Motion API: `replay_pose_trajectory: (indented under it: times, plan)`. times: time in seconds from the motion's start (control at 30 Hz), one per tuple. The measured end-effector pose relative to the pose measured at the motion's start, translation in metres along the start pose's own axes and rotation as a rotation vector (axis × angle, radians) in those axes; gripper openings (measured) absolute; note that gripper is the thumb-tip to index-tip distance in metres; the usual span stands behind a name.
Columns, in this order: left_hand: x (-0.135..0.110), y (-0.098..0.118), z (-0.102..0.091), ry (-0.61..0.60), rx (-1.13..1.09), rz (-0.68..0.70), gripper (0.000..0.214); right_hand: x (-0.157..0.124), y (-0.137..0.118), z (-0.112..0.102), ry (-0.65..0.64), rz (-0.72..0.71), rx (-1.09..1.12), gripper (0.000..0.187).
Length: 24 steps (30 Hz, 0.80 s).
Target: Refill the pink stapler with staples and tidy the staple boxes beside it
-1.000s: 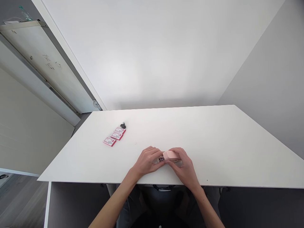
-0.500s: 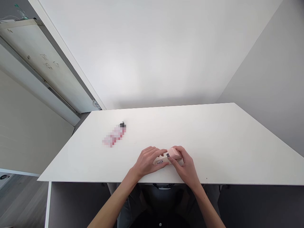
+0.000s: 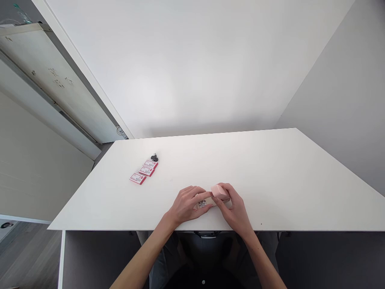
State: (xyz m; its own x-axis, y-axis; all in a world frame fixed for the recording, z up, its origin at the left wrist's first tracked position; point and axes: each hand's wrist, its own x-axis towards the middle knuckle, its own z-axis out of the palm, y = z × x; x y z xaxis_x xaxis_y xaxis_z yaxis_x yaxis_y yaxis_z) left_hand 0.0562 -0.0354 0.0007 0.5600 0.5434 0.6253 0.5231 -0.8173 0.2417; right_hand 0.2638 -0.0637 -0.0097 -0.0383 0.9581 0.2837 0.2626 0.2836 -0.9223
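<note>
My right hand (image 3: pixel 236 206) grips a small pink block with rounded edges (image 3: pixel 219 192) between thumb and fingers, low over the table near its front edge. Beneath the block lies a pale flat strip (image 3: pixel 208 200), partly hidden by both hands. A dark, silvery patterned patch (image 3: pixel 202 203) shows on the strip's left part. My left hand (image 3: pixel 188 204) holds that strip, index finger along the far side and thumb along the near side. The left index fingertip reaches the block's left end. Whether they touch I cannot tell.
Several red-and-white cards (image 3: pixel 147 171) lie at the left of the white table (image 3: pixel 255 160). A small black object (image 3: pixel 154 157) sits just behind them. A white wall (image 3: pixel 195 72) rises behind the table, and a grey wall (image 3: pixel 345 100) stands at the right.
The pink block has tilted slightly in my right hand, and its dark left end no longer shows. More of the patterned patch is visible. My left index finger has shifted slightly to the right.
</note>
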Motion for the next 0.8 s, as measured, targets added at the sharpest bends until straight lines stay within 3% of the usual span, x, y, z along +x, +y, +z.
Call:
replay_pose_trajectory:
  times: [0.63,0.8]
  plan:
    - [0.0003,0.0002,0.0023,-0.028,-0.043,-0.048,0.018,-0.0007,0.0034,-0.001,0.025,0.04,0.025,0.031]
    - [0.0026,0.0037,0.0001,0.045,-0.065,-0.012,0.035,-0.001,0.0043,-0.0009,0.008,0.027,0.027,0.03]
